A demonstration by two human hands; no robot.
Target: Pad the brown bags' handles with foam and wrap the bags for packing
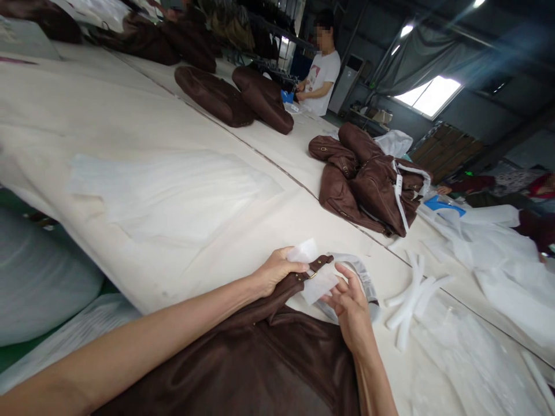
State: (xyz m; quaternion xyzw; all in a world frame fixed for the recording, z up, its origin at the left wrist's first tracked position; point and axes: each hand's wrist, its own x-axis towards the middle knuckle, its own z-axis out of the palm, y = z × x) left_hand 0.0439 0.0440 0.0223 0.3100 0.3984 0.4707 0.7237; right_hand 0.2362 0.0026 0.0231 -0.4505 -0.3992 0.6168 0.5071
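A dark brown leather bag [277,364] lies at the table's near edge, in front of me. My left hand [277,270] is closed around its strap [284,290], close to a brass buckle [313,273]. A small white sheet [319,288] sits at the buckle, and another white piece [303,250] sticks up by my left thumb. My right hand [350,303] has its lower fingertips on the edge of the small sheet, its index finger raised. Partly behind that hand is a curved loop in clear wrapping [368,283]; its kind is unclear.
Stacked white sheets [173,196] lie on the table to the left. Brown bags [368,185] are piled across the seam, with more bags [212,95] farther back. White foam tubes [407,312] and clear plastic [468,346] lie right. A person [323,72] stands across the table.
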